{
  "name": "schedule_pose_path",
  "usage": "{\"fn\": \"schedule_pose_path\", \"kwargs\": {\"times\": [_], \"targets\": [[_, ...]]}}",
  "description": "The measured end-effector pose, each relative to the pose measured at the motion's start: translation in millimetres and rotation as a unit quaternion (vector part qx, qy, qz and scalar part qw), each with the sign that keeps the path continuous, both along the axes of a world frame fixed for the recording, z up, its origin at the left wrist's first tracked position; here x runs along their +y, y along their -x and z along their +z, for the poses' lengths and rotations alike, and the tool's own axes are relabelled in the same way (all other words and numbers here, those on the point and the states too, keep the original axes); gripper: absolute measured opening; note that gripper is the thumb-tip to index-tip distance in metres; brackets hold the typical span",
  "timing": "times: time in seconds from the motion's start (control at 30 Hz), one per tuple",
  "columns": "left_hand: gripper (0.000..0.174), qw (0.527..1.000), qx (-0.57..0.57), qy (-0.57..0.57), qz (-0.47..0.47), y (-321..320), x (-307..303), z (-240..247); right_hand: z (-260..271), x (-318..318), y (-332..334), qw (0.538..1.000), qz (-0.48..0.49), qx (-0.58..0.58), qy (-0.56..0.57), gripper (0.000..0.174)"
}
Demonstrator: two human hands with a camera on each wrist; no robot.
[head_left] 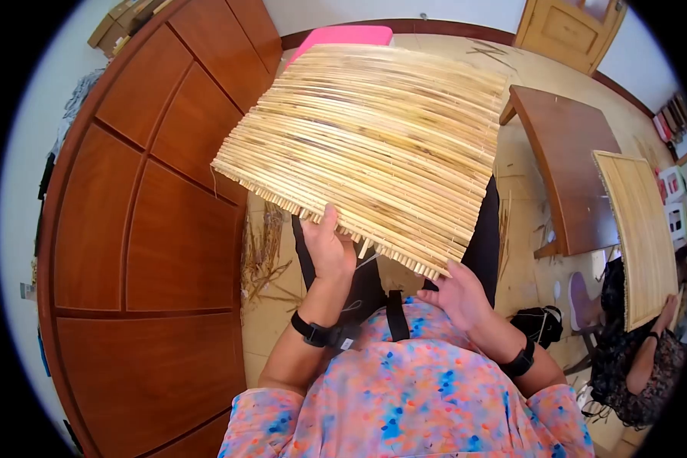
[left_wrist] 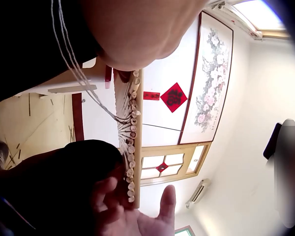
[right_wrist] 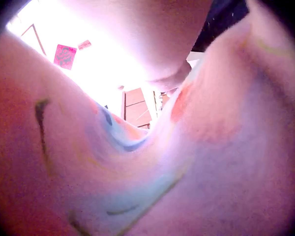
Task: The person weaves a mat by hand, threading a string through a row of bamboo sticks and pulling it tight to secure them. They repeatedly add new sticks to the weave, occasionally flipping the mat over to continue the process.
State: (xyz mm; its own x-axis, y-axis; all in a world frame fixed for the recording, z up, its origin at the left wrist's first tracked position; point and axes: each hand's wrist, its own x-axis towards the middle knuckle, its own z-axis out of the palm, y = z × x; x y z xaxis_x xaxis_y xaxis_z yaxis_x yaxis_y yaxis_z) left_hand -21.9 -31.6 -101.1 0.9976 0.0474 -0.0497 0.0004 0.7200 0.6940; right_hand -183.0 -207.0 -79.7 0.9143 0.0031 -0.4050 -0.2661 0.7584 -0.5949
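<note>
A mat of pale straw-coloured stalks (head_left: 359,145), bound side by side with thread, slopes up in front of my body. My left hand (head_left: 330,248) grips its near edge, thumb on top and fingers beneath. At the near right corner is my right hand (head_left: 464,298); in the left wrist view its thumb stands away from the mat's upper face and its fingers lie on the underside. Cut stalk ends (left_wrist: 132,147) line the edge there, and pale strings (left_wrist: 83,81) hang from below. The right wrist view is mostly filled by the patterned shirt (right_wrist: 137,182).
A wooden cabinet (head_left: 179,198) stands close on the left, with loose stalks (head_left: 263,252) on the floor beside it. Behind the mat is a pink surface (head_left: 343,35). To the right are a brown table (head_left: 569,168) and another person's hand (head_left: 666,311) at a second mat (head_left: 640,237).
</note>
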Motion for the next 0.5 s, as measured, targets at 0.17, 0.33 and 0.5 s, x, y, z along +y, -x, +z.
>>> {"fn": "schedule_pose_path", "kwargs": {"times": [0.17,0.33,0.5], "targets": [[0.038,0.999,-0.011,-0.017,-0.025,-1,-1,-11,-20,1,-12,0.998,0.001,0.013,-0.065,0.036],[0.030,0.982,0.114,-0.125,-0.085,9,20,5,-15,7,-19,0.996,-0.050,0.055,-0.052,0.033],[0.024,0.845,-0.073,-0.530,0.006,26,68,25,-6,17,-21,0.992,-0.094,0.070,-0.039,0.032]]}}
